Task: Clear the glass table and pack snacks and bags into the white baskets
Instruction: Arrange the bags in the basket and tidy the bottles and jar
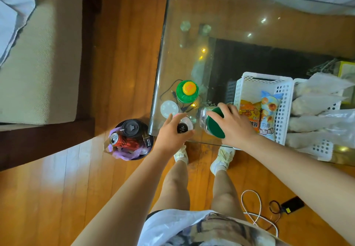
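At the near left corner of the glass table (pixel 249 15), my left hand (pixel 171 132) grips a small can with a black-and-white label (pixel 185 124). My right hand (pixel 234 124) grips a clear jar with a dark green lid (pixel 211 123), tilted on its side. Just right of it, a white basket (pixel 282 96) holds an orange snack pack (pixel 247 111) and a blue one (pixel 269 111). A second white basket (pixel 322 149) further right is piled with clear plastic bags (pixel 318 100). A green bottle with a yellow cap (pixel 187 91) stands behind my left hand.
A round white disc (pixel 169 108) and a thin black cable (pixel 169 90) lie by the green bottle. A bin (pixel 132 140) with a red can and a black cup lid stands on the wood floor left of the table. A cream armchair (pixel 38 63) is further left. Cables and a black device (pixel 292 204) lie on the floor.
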Motion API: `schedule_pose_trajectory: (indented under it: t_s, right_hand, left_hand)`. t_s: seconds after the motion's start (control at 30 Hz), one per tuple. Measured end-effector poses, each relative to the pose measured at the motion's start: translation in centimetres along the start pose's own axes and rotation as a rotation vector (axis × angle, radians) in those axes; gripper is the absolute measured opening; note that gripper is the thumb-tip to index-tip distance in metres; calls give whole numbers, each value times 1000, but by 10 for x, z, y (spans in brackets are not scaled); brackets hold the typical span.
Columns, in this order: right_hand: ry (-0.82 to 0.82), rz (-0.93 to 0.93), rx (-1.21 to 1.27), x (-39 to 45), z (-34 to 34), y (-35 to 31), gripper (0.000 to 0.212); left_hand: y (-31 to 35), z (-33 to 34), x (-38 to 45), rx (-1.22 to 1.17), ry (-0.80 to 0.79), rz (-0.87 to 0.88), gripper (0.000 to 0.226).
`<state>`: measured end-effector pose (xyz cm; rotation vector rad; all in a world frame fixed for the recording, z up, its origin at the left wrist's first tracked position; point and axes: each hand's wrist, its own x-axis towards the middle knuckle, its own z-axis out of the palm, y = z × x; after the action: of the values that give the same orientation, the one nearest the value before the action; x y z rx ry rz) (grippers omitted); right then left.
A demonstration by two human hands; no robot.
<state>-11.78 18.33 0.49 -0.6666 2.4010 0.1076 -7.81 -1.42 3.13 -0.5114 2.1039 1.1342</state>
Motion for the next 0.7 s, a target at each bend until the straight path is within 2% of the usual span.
schedule_pose_trajectory:
  t_s: [0.1, 0.2, 0.3, 0.47, 0.6, 0.7]
  right_hand:
    - [-4, 4, 101, 3, -3, 3, 94]
    - [79, 100, 442, 18, -23, -7, 93]
    - [183, 80, 705, 40, -50, -24, 84]
    - [197, 25, 843, 65, -74, -36, 53]
    - [225, 71, 1004, 64, -74, -31, 45]
    - [289, 190, 1186, 57, -71, -16, 41]
  left_hand:
    - [1, 2, -1, 1, 10, 5, 59]
    - [0, 3, -2, 9, 25, 22, 58]
    - [-1, 4, -2, 23, 43, 23, 56]
    - [-1, -6, 2, -18, 81, -24, 55]
    - [3, -20, 11, -42, 110, -70, 54]
    - [14, -26, 18, -9, 153, -47, 53]
